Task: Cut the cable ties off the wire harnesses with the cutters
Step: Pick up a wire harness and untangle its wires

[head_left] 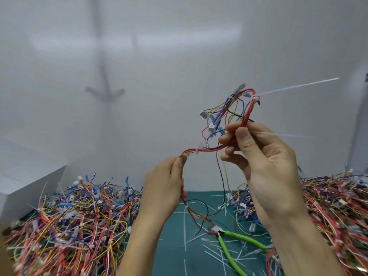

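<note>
I hold one wire harness [225, 124] up in front of me, a bundle of red, yellow, blue and black wires with white connectors. My left hand [165, 188] pinches its lower red strand. My right hand [264, 156] grips the bundle higher up. A white cable tie [256, 97] near the top has a long tail pointing right; another tie tail [278, 134] sticks out by my right thumb. The cutters [237, 246], with green handles, lie untouched on the green mat [171, 246] below, between my forearms.
Big heaps of tangled harnesses lie on the left [75, 222] and on the right [334, 208]. Cut white tie pieces [217, 251] litter the mat around the cutters. A white box [25, 186] stands at the far left. A white wall rises behind.
</note>
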A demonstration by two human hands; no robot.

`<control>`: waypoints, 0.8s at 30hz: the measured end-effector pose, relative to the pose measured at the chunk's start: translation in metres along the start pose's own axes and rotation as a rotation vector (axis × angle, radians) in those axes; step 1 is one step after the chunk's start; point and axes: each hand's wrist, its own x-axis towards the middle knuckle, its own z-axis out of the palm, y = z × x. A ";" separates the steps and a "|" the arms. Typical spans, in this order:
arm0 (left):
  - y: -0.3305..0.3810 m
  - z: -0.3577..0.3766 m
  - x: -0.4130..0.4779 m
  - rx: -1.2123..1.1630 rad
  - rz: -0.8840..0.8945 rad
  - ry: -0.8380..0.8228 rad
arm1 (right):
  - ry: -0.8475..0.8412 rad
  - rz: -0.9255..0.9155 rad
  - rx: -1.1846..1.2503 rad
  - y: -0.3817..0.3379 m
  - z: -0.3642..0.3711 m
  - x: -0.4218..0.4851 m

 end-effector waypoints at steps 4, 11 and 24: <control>-0.005 -0.009 0.003 0.115 0.033 -0.028 | 0.029 -0.006 0.008 -0.002 -0.003 0.002; -0.021 -0.022 0.003 0.130 -0.156 -0.298 | 0.018 -0.001 0.001 -0.001 -0.002 0.002; -0.012 -0.030 0.002 -0.454 -0.350 -0.209 | -0.003 0.057 0.050 -0.001 -0.008 0.003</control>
